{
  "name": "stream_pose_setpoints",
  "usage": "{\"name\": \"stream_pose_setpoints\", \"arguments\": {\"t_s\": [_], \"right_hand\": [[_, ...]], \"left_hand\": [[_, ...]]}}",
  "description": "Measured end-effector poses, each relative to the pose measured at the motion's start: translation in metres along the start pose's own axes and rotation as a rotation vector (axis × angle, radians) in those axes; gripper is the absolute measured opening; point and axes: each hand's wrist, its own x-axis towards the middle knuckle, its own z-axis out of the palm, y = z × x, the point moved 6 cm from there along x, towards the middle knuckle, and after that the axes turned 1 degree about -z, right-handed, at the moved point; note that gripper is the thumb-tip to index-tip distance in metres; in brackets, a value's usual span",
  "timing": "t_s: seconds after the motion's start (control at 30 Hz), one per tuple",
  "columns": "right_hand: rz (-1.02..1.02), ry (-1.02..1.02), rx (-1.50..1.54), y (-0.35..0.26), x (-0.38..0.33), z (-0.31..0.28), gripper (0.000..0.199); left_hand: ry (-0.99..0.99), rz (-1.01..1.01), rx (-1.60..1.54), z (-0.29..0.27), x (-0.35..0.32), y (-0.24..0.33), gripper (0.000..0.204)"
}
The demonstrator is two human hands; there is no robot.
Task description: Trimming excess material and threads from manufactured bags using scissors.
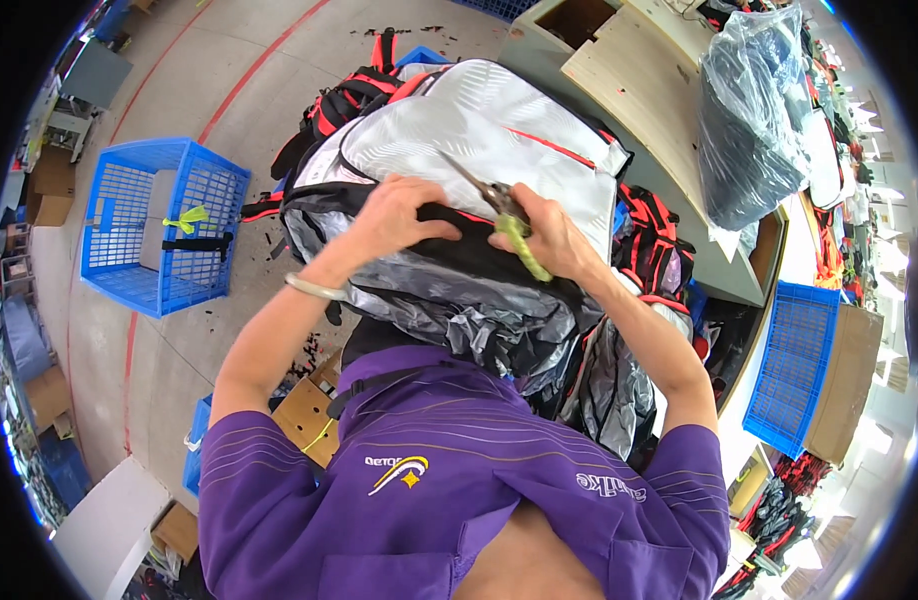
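Observation:
A grey and white backpack [479, 140] with black trim and thin red lines lies in front of me, its grey lining bunched toward my chest. My left hand [399, 215] presses down on the black edge of the backpack, fingers curled over it. My right hand [549, 235] grips small thread snips [504, 215] with a yellow-green handle, the metal blades pointing up and left over the bag. A pale bangle [314, 288] sits on my left wrist.
A blue plastic crate [164, 225] stands on the concrete floor at left. More red and black backpacks [354, 100] lie behind and at right. A grey worktable [629, 70] holds a bag wrapped in clear plastic [754, 110]. Another blue crate [794, 365] is at right, cardboard boxes [304, 410] below left.

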Motion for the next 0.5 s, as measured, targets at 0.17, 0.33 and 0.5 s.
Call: {"name": "stream_pose_setpoints", "arguments": {"t_s": [0.17,0.33,0.5], "right_hand": [[-0.007,0.039,0.137,0.008,-0.041,-0.016,0.04],[0.174,0.043,0.279,0.065,-0.092,-0.032,0.032],[0.131,0.17,0.689,0.016,-0.073,-0.023,0.035]], "left_hand": [[-0.214,-0.139,-0.017,-0.042,-0.024,-0.066,0.036],[-0.29,-0.339,-0.37,-0.039,-0.012,-0.008,0.03],[-0.357,-0.416,-0.513,-0.037,0.0,0.045,0.022]]}}
